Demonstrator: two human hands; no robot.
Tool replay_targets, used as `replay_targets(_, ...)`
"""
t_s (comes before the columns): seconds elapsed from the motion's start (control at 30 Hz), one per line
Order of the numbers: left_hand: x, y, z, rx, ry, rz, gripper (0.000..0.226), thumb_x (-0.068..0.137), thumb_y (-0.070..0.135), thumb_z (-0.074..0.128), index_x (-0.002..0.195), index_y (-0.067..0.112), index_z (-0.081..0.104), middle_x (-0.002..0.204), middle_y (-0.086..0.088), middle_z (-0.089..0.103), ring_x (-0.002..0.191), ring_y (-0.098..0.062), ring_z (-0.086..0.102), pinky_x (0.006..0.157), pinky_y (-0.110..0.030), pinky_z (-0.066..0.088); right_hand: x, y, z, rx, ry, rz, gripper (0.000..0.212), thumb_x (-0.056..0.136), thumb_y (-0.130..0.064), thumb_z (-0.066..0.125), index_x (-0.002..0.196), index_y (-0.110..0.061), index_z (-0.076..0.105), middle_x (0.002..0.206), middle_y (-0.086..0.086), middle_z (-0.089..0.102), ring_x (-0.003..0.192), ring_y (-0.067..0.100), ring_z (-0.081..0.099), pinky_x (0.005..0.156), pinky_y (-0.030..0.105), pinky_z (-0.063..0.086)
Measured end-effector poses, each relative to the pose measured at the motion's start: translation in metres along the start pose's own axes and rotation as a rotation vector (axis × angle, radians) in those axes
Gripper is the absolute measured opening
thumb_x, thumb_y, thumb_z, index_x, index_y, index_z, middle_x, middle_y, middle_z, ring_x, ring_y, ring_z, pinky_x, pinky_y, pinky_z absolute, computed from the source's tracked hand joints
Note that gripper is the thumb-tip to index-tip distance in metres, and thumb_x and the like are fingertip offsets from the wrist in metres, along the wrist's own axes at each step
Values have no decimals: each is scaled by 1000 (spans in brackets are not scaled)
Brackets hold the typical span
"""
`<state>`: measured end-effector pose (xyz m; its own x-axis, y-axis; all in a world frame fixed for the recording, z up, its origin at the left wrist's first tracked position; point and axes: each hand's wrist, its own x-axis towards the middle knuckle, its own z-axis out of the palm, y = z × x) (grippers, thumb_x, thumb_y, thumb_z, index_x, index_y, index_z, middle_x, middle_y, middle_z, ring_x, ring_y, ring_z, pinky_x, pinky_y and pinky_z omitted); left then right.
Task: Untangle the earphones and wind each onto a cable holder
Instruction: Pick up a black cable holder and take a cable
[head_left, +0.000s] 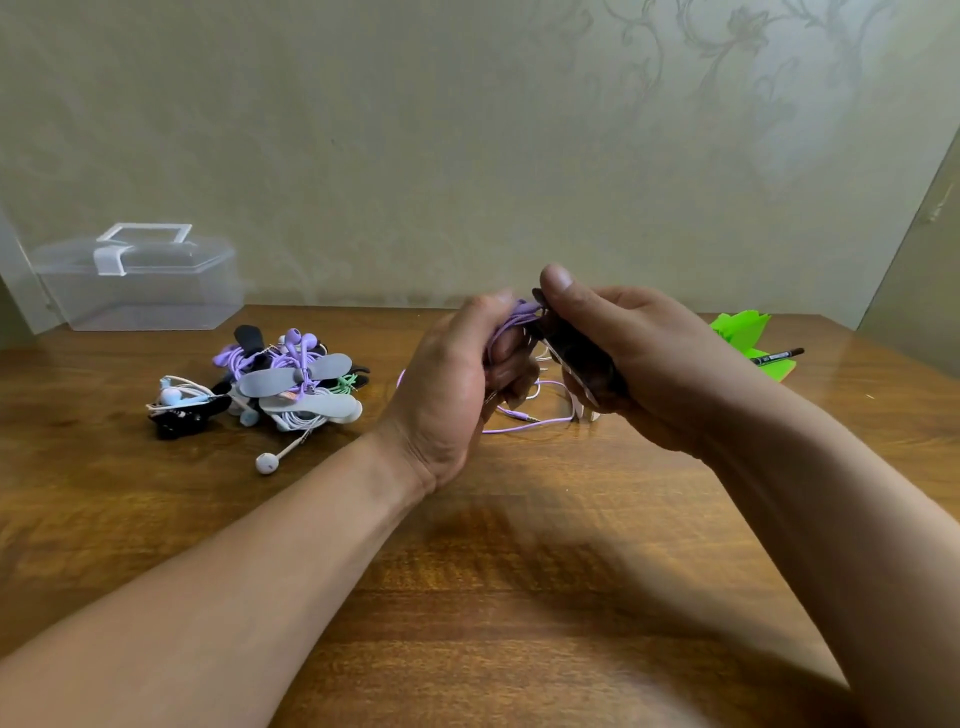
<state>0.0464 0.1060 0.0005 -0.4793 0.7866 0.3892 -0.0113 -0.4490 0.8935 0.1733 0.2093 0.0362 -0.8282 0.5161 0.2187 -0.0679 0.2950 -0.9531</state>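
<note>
Midway above the tabletop (519, 571), a person's left hand (452, 384) grips the purple earphones (511, 318) while the right hand (639, 351) clasps a black cable holder (576, 353); neat winding likely needs steady tension on the trailing slack.

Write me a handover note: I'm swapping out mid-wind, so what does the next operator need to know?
The left grip holds the bunched purple earphones.
The right grip holds the black cable holder against them.
Their plug end lies on the table.
Done: the pile at left looks mostly wound.
Left: finish this winding; one white earbud lies loose beside the pile.
</note>
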Motion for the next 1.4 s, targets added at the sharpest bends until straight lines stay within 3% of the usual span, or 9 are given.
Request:
replay_targets(0.3, -7, 19, 6, -123, 36, 69, 54, 105, 26, 48, 53, 22, 62, 54, 7, 51, 56, -12, 50, 61, -33, 37, -4, 2, 13, -189, 173, -348, 52, 99, -60, 53, 93, -8, 56, 63, -8, 52, 55, 11, 49, 53, 30, 38)
replay_targets(0.47, -19, 13, 12, 218, -24, 385, 35, 96, 29, 49, 66, 14, 38, 64, -6, 30, 65, -27, 28, 58, -34, 28, -7, 5, 22, -202, 239, -513, 34, 105, -51, 44, 82, -26, 49, 61, -16, 49, 55, 1, 46, 54, 21, 35)
replay_targets(0.63, -29, 10, 17, 503, -116, 514, 35, 101, 27, 51, 75, 7, 38, 67, 7, 34, 62, -10, 33, 59, -26, 32, -5, 3, 25, -38, 308, -471, 39, 106, -47, 44, 77, -22, 50, 64, -16, 49, 61, 2, 46, 59, 22, 36)
replay_targets(0.8, -23, 12, 10, 710, -212, 320, 37, 89, 28, 79, 90, 9, 47, 74, -4, 47, 67, -22, 44, 62, -40, 40, 3, 10, 14, 138, 291, -55, 51, 102, -57, 56, 73, -16, 65, 66, 8, 56, 67, 26, 51, 67, 42, 38)
replay_targets(0.9, -16, 12, 9, 472, -240, 151, 27, 94, 20, 72, 90, 9, 49, 71, 3, 53, 65, -12, 46, 60, -29, 40, 9, 15, 6, 185, 226, 117, 46, 103, -47, 57, 86, -7, 70, 75, 18, 58, 61, 29, 52, 59, 40, 39)
replay_targets(1.0, -7, 17, 3, 54, -222, -75, 23, 90, 27, 66, 95, 9, 52, 67, 1, 49, 67, -14, 46, 57, -25, 42, 12, 15, -5, -14, 182, -78, 14, 96, -13, 53, 104, -15, 64, 96, 8, 68, 80, 21, 65, 66, 34, 50)
replay_targets(1.1, -4, 21, -7, -154, -252, -179, 27, 93, 29, 64, 107, 7, 55, 67, 3, 41, 68, -13, 47, 57, -23, 42, 7, 13, -14, -3, -107, -220, 50, 83, -1, 55, 128, -22, 58, 127, 9, 68, 113, 19, 67, 97, 35, 55)
replay_targets(1.27, -3, 24, -13, -245, -274, -262, 20, 96, 31, 61, 102, 12, 65, 68, 3, 40, 69, -14, 48, 56, -23, 39, 4, 12, -3, -104, -119, -330, 13, 99, -13, 60, 111, -19, 61, 107, 17, 67, 100, 22, 66, 97, 53, 54)
replay_targets(1.4, -3, 25, -12, -226, -265, -309, 30, 95, 38, 58, 105, 13, 70, 68, 2, 36, 64, -13, 44, 53, -23, 38, 6, 15, 0, -117, -53, -318, 13, 99, -23, 64, 109, -16, 61, 110, 31, 65, 95, 30, 69, 95, 67, 53)
